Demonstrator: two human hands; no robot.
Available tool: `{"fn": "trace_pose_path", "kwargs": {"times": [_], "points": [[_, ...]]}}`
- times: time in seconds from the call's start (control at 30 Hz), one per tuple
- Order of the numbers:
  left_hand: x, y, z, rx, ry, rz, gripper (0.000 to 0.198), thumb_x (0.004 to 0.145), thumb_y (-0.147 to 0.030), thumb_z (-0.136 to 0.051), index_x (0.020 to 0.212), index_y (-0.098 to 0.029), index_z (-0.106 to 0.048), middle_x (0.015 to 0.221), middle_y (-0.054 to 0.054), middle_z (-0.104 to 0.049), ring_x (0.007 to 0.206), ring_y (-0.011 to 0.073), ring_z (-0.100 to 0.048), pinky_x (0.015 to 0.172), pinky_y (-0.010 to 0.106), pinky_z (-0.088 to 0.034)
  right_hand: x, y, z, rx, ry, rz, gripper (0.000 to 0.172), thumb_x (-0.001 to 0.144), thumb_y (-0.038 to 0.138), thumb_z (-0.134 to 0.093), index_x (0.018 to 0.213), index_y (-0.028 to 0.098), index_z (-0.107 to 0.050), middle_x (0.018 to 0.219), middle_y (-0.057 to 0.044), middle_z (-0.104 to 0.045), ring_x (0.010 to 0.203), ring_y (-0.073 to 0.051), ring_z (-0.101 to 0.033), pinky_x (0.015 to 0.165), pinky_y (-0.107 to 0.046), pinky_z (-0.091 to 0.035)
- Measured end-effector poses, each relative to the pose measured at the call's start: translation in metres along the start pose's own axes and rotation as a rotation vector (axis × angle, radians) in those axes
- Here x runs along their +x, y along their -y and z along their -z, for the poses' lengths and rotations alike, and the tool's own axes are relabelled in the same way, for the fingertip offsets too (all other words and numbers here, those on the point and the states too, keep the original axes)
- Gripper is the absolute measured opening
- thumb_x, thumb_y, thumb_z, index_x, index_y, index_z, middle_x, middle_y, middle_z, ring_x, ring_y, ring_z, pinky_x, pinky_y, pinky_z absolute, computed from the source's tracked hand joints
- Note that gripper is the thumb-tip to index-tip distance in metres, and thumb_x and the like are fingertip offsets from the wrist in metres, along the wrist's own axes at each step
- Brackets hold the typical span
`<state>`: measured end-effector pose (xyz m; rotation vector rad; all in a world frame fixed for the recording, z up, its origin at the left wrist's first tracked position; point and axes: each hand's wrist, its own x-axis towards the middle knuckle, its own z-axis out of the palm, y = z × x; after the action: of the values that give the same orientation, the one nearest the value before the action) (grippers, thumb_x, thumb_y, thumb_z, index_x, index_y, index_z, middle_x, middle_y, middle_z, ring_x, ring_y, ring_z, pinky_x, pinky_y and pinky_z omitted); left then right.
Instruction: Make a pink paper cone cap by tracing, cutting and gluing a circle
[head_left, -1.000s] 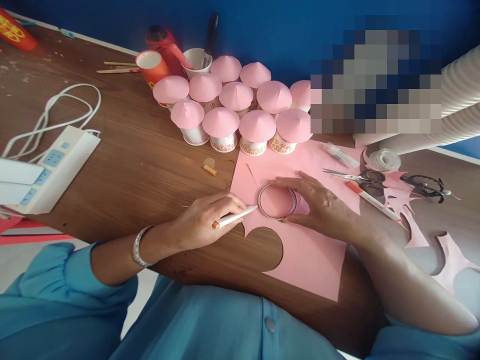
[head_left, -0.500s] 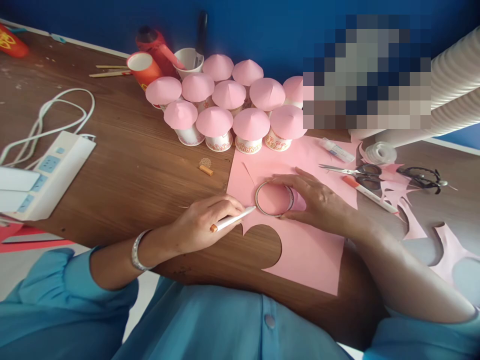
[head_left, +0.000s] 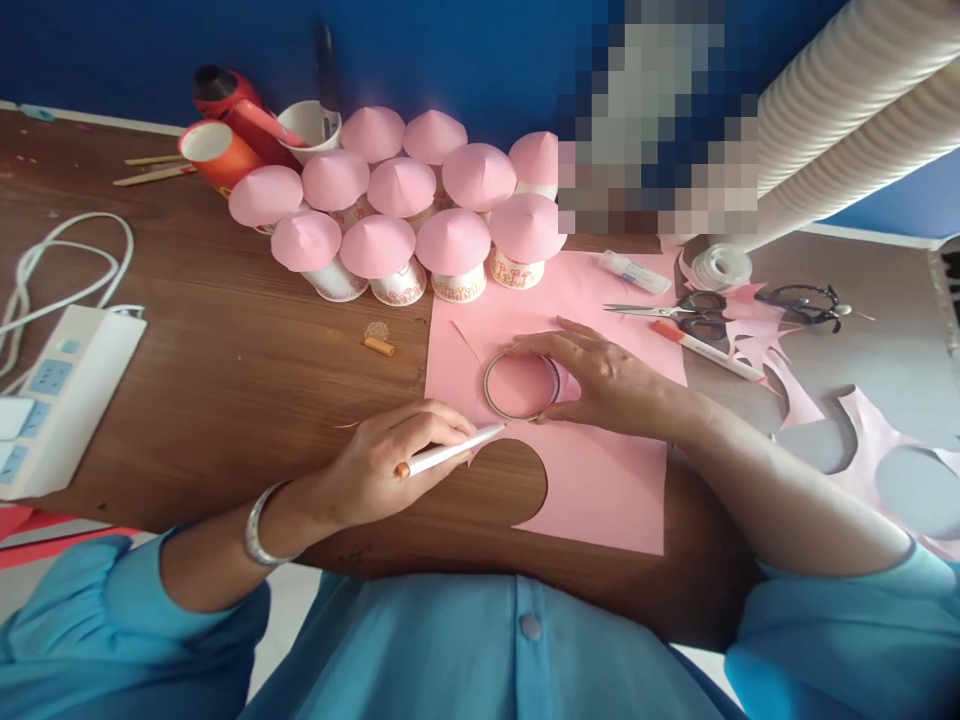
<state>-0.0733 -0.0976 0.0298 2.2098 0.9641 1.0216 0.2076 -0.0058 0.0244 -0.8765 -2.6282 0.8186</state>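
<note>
Setting: brown wood-grain table (head_left: 225,360) against a blue wall; the person wears a blue buttoned shirt.
Paper: flat, matte pink sheet (head_left: 592,490) at the table's near edge, with a round bite cut out of its near-left corner.
Ring: thin, shiny metal-looking ring (head_left: 487,392) lying flat on the sheet, just beyond the cut-out.
Right hand: right hand (head_left: 611,382) curved over the ring's right side, fingers at the far rim and thumb at the near rim, pinning it down.
Left hand: left hand (head_left: 386,462) pinches a slim white pen (head_left: 450,453) with an orange end; the tip lies by the ring's near rim, and a silver bracelet (head_left: 259,520) circles the wrist.
Far edge: paper cups capped with pink cones (head_left: 379,245), clustered in rows.
Left edge: white power strip (head_left: 64,395) with a looped cord.
Right side: scissors (head_left: 675,310), marker (head_left: 709,352), and curved pink scraps (head_left: 862,450).
Change: both hands keep the same grip and place on the sheet; the view has swung right, so the cups and strip sit further left.
</note>
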Motion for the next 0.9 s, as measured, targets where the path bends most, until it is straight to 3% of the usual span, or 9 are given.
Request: {"fn": "trace_pose_path", "kwargs": {"times": [0.17, 0.53, 0.9], "points": [[0.007, 0.004, -0.007, -0.016, 0.052, -0.009, 0.014, 0.092, -0.011, -0.074, 0.101, -0.02, -0.067, 0.088, 0.003, -0.079, 0.084, 0.0154, -0.079, 0.078, 0.026, -0.065, 0.001, -0.002, -0.001, 0.006, -0.014, -0.003, 0.068, 0.086, 0.034, -0.081, 0.148, 0.032, -0.052, 0.145, -0.005, -0.067, 0.14, -0.035, -0.058, 0.125, -0.062, -0.039], [0.01, 0.007, -0.023, 0.018, 0.023, -0.091, 0.02, 0.09, -0.008, -0.074, 0.102, -0.02, -0.063, 0.093, 0.004, -0.079, 0.086, 0.0154, -0.078, 0.08, 0.025, -0.065, 0.001, -0.003, -0.002, 0.028, -0.023, 0.015, 0.062, 0.091, 0.045, -0.078, 0.146, 0.031, -0.053, 0.149, -0.007, -0.065, 0.14, -0.032, -0.059, 0.13, -0.06, -0.029], [0.006, 0.01, -0.027, 0.03, 0.044, -0.136, 0.027, 0.09, -0.004, -0.072, 0.11, -0.018, -0.062, 0.101, 0.008, -0.078, 0.094, 0.0163, -0.078, 0.088, 0.028, -0.066, 0.001, -0.004, -0.002, 0.032, -0.015, 0.008, 0.064, 0.089, 0.042, -0.079, 0.146, 0.031, -0.053, 0.15, -0.007, -0.065, 0.14, -0.033, -0.06, 0.13, -0.062, -0.029]]}}
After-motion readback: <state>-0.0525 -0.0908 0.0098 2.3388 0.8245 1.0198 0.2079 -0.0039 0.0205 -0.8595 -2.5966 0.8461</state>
